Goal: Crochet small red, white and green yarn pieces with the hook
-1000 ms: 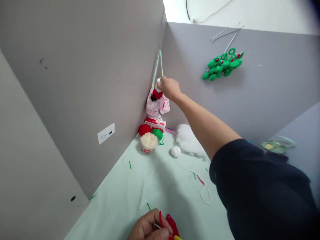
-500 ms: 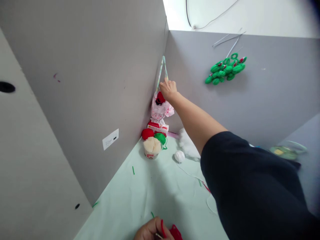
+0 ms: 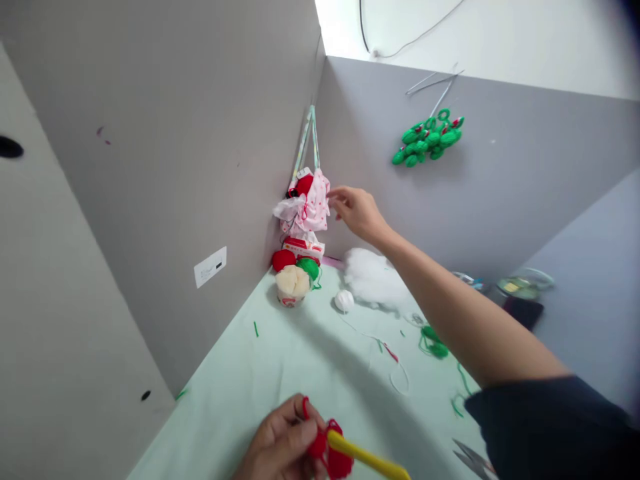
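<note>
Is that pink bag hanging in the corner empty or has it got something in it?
Not empty: red yarn shows at the top opening of the pink bag. How full, I can't tell.

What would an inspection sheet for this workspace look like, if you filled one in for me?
Surface: pale green cover, slightly wrinkled.
Things in use: red yarn piece with a yellow handle against it; pink bag hanging in the corner, red yarn inside.
Clutter: green yarn scraps, white yarn ball, white stuffing, scissors partly hidden by the sleeve.
Hands: left hand grips the red yarn piece; right hand is beside the pink bag, contact unclear, nothing seen in it.
Cables: two thin cables, up high.
Surroundings: grey panels; green yarn pieces hang on one.
</note>
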A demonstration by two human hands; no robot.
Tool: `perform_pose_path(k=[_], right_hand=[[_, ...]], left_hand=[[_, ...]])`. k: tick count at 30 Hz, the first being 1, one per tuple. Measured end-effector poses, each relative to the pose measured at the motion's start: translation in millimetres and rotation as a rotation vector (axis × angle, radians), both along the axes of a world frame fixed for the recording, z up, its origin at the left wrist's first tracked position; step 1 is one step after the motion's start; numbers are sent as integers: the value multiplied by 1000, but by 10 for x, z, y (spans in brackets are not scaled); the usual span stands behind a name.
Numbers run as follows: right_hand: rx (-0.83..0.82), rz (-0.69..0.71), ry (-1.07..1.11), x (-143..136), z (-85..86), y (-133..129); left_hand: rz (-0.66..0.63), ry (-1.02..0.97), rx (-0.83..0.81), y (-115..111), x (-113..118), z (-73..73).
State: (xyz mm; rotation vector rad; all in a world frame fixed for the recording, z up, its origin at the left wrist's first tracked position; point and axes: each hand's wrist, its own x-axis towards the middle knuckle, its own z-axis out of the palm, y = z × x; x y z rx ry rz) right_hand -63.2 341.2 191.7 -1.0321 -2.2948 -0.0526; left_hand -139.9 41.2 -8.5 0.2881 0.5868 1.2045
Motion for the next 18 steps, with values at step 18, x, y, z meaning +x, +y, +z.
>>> perform_pose_path(k=[18], right_hand=[[-559,-25,1100,1692,-2013,-3283]], left_hand=[[-80,305,260,-205,972,163]])
